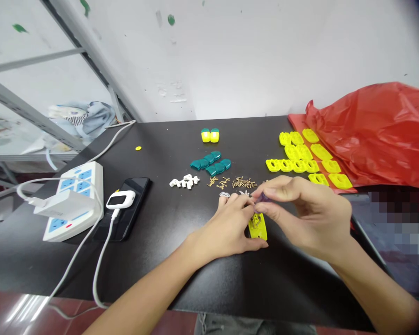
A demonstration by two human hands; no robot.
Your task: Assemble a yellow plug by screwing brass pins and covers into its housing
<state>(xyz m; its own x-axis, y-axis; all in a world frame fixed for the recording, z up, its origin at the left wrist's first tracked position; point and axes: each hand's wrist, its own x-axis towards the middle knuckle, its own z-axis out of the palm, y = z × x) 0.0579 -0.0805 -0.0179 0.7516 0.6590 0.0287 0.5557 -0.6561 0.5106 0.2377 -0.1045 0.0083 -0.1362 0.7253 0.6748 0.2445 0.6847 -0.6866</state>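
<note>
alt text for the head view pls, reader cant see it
The left hand holds a yellow piece on a black table while the right hand pinches a purple object near its far end. Beyond lie teal pieces, white parts, brass-coloured bits and, near a red bag, more yellow pieces.

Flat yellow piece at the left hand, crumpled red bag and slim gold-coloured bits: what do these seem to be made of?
Flat yellow piece at the left hand: probably moulded plastic, smooth, evenly coloured.
Crumpled red bag: thin plastic film, judging by its soft creases and slight gloss.
Slim gold-coloured bits: likely metal, brass-like in colour; too small to be sure.
</note>
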